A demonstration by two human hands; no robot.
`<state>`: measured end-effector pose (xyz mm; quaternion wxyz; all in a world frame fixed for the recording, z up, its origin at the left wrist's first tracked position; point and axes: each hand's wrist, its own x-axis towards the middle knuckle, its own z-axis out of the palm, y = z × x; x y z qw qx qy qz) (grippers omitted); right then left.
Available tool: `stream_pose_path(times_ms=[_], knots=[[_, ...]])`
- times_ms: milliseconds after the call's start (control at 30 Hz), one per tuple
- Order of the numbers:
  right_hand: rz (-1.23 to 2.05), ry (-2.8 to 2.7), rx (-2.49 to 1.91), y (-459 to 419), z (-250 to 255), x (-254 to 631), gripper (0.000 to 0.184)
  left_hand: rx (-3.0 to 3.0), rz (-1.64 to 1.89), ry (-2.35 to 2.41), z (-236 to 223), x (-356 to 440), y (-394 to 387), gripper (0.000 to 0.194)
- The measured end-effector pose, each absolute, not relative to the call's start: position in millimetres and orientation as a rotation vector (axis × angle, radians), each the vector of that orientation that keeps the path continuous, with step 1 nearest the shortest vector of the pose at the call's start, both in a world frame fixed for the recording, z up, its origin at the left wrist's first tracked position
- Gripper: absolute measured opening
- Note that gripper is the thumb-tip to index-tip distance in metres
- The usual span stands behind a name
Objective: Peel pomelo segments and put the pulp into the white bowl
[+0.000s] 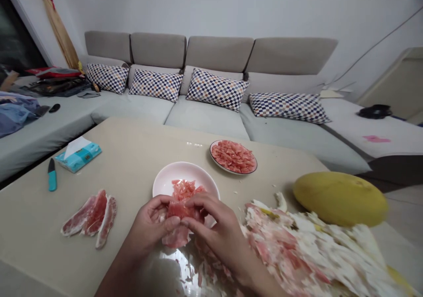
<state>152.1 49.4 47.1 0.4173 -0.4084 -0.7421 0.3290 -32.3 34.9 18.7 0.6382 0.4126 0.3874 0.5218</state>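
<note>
Grey fabric sofa (211, 52) with checked cushions fills the background behind the bench (132, 151), and you are working at its near edge. Your left hand (148, 226) cups a torn piece of pink pomelo flesh (178, 210) from below and your right hand (218, 222) curves over it from above, the two pressed close and pinching it between them. Its long axis seems to run across you, from hand to hand, though your fingers hide its ends and much of its outline. A pale pink bowl (161, 182) of loose pulp (183, 190) lies directly ahead and partly beneath your hands, its near rim hidden by them. Your right hand is nearer the heap of torn pomelo pith (297, 239); your left is nearer the peeled segments (89, 217) lying on the bench.
</note>
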Motion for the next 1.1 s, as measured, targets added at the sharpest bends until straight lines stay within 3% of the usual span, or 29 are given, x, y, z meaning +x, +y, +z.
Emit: stream_pose_path(times_ms=[433, 733, 1100], knots=[[1.389, -1.555, -1.104, 54.6, 43.8, 149.5, 0.013, 0.816, 1.199, 0.798, 14.9, -32.9, 32.0, 0.028], [1.097, -1.677, -1.148, 47.2, 41.4, 144.4, 0.021, 0.844, 1.215, 0.871, 15.2, -31.1, 32.7, 0.031], [1.577, -1.357, -1.103, 55.3, 43.3, 149.5, 0.032, 0.746, 1.218, 0.775, 17.4, -29.9, 30.7, 0.026]])
